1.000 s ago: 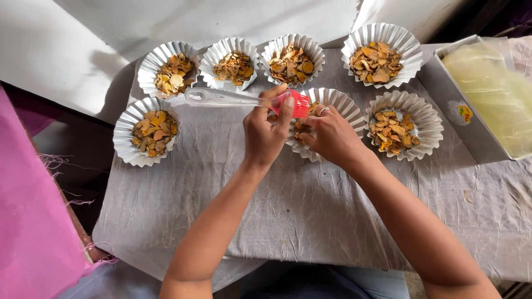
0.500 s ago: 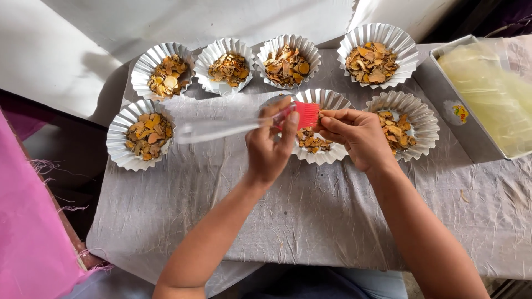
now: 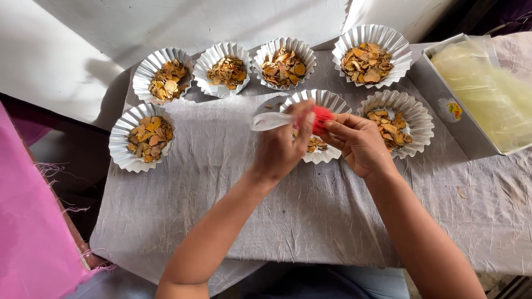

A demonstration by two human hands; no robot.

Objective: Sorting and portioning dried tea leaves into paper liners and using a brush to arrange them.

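Note:
My left hand (image 3: pixel 281 148) grips a brush with a clear plastic handle (image 3: pixel 270 120) and red bristles (image 3: pixel 321 118), held above a white fluted paper cup (image 3: pixel 317 99) of dried orange-brown chips. My right hand (image 3: pixel 359 143) pinches at the red bristles with its fingertips, right beside the left hand. What the right fingers hold between them is too small to see. Both hands hover over the middle cup in the near row.
Several more fluted cups with dried chips stand around: at left (image 3: pixel 142 137), along the back (image 3: pixel 164 76) (image 3: pixel 225 69) (image 3: pixel 284 61) (image 3: pixel 372 54), and at right (image 3: pixel 398 122). A grey box with yellowish plastic (image 3: pixel 478 88) sits far right. Crumpled grey cloth (image 3: pixel 299 210) covers the table; pink fabric (image 3: pixel 27 221) lies at left.
The brush has swung round: its handle, which reached far left, is now short and tilted toward me. My right hand left the cup and came to the bristles.

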